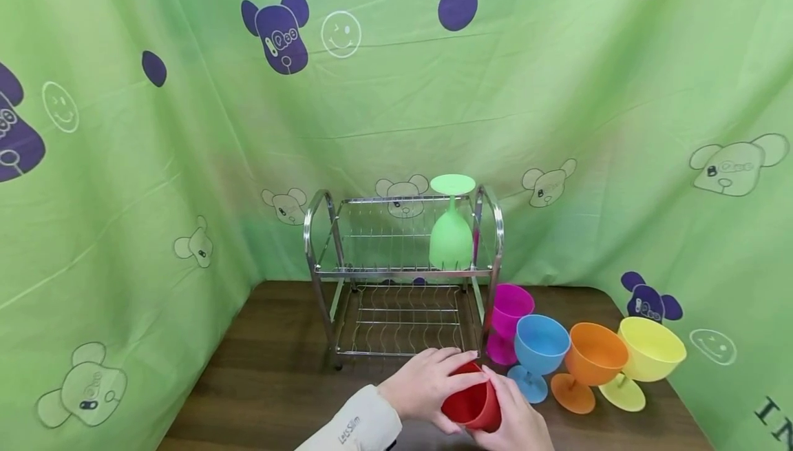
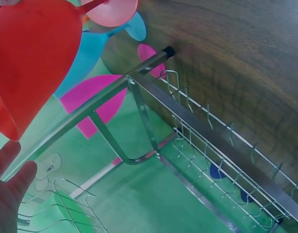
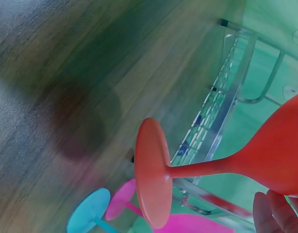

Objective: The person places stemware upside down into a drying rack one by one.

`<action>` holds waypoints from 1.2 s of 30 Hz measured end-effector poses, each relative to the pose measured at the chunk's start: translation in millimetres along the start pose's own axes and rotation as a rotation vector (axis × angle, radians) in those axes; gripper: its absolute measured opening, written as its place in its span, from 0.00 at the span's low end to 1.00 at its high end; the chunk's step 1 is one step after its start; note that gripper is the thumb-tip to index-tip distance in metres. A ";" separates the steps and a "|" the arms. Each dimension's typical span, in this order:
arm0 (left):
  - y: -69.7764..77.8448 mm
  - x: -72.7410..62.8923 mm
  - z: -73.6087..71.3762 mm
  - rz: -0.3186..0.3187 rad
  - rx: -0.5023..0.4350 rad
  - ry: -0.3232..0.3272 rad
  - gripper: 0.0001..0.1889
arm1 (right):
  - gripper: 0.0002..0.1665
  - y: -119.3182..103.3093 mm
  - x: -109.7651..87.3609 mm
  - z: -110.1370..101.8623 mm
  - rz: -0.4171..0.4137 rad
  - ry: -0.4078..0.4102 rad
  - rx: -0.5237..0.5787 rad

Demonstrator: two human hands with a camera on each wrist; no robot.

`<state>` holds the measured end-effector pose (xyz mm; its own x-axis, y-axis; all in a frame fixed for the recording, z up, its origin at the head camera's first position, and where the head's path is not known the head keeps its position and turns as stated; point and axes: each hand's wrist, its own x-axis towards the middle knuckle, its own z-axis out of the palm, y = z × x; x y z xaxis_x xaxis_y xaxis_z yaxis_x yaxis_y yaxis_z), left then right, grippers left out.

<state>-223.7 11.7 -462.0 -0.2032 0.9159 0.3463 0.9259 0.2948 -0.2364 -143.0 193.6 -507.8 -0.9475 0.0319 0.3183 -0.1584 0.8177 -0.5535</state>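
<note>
Head view shows us both hands together on one thing, the red goblet, at the near side of the table, to the right of the middle. We see the left hand gripping it from the left, with fingers laid along its rim, while the right hand holds the bowl from the right. We look into the bowl, which is tilted. From the right wrist we make out the stem and round foot bare of fingers, the foot apart from the table, and fingertips against the bowl. A white sleeve covers the left forearm.

On the far side of the hands we find a two-tier metal rack. Upside down at the right end of its upper tier is a light green goblet, foot uppermost.

To the right of the rack we count four goblets standing upright: a magenta goblet just beside the rack, then a blue goblet, an orange goblet and, farthest right, a yellow goblet. We cannot tell whether the orange and yellow bowls touch. Around the table we see green printed cloth hanging in folds
</note>
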 end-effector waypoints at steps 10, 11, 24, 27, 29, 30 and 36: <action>3.1 -3.5 -5.5 -0.001 -0.031 -0.016 0.40 | 0.55 -1.9 0.6 -2.8 -0.095 0.013 -0.049; 3.3 -3.2 -6.0 0.001 -0.031 -0.014 0.40 | 0.54 -1.9 0.7 -3.6 -0.101 0.016 -0.049; -2.8 -6.4 -11.8 -0.013 -0.185 0.090 0.37 | 0.54 -9.5 7.9 -5.9 -0.167 0.069 -0.014; -3.9 -8.5 -10.5 -0.040 -0.178 0.146 0.37 | 0.52 -10.2 10.3 -4.9 -0.212 0.104 0.014; -4.8 -9.3 -10.0 -0.063 -0.166 0.184 0.38 | 0.51 -9.2 12.0 -3.2 -0.264 0.161 0.039; -5.3 -9.8 -9.6 -0.075 -0.154 0.200 0.38 | 0.51 -9.2 12.8 -2.8 -0.280 0.180 0.058; -5.2 -12.3 -11.8 -0.163 -0.157 0.217 0.38 | 0.49 -9.9 10.3 -7.2 -0.204 0.185 0.149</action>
<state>-222.2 -4.4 -454.3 -0.2960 0.7753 0.5579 0.9280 0.3718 -0.0242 -149.2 189.9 -493.5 -0.8274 -0.0095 0.5615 -0.3922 0.7254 -0.5657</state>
